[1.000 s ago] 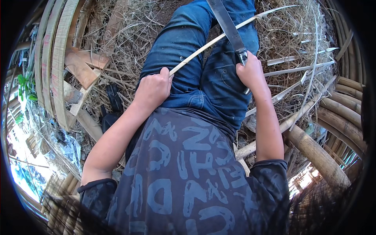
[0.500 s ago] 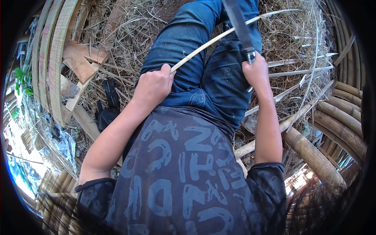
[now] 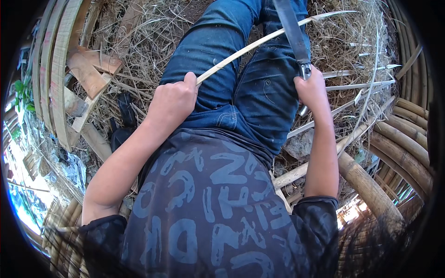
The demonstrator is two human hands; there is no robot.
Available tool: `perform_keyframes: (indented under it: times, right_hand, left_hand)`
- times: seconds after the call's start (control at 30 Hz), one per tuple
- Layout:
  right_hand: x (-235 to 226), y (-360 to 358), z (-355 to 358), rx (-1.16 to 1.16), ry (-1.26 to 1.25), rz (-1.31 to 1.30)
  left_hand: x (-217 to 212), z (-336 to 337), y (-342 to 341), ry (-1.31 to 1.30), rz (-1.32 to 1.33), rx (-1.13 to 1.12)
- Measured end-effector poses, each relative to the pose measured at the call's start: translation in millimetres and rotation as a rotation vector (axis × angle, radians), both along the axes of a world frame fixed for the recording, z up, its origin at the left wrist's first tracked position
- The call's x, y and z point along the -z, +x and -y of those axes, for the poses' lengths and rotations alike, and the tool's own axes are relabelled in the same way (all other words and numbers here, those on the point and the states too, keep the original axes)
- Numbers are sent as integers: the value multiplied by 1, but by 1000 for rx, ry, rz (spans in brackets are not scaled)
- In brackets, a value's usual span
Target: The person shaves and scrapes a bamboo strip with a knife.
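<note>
- The ground (image 3: 139, 41) is covered with dry straw and pale shavings, filling the upper part of the frame from left to right.
- Thick bamboo poles (image 3: 398, 148) curve along the right edge and run down to the lower right; one heavy pole (image 3: 366, 185) slants just below the right forearm.
- Flat curved wooden slats (image 3: 55, 69) stand along the upper left edge, with a few rough wood offcuts (image 3: 90, 69) lying just beside them on the straw.
- The person sits in the middle of the frame in blue jeans (image 3: 259, 92) and a dark patterned shirt (image 3: 218, 204), knees pointing toward the top of the picture.
- A long, thin, pale bamboo strip (image 3: 259, 41) crosses the thighs on a slant, from the centre left up to the upper right, where its tip reaches over the straw.
- A long dark blade (image 3: 292, 30) comes down from the top centre and crosses over the strip above the right thigh.
- The left hand (image 3: 174, 99), centre left, is closed in a fist around the lower end of the strip, resting on the left thigh.
- The right hand (image 3: 313, 90), centre right, is wrapped tightly around the handle of the blade, its metal collar showing just above the knuckles.
- Several loose thin splints (image 3: 357, 85) lie on the straw to the right of the right hand.
</note>
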State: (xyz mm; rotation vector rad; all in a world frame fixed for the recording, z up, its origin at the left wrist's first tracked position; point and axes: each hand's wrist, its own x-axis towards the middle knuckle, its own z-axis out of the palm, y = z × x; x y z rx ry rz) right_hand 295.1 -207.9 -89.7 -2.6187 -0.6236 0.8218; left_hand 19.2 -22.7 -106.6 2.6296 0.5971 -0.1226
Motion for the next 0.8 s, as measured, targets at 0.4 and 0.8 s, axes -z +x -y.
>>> perform_keyframes:
  times: [0.4,0.8]
  right_hand:
    - [9,-19,-5,-9,4,14]
    - [4,-41,5,-82,40,78]
  left_hand:
    - [12,4,3,13,45,-39]
    - [15,4,4,22,-14,-53]
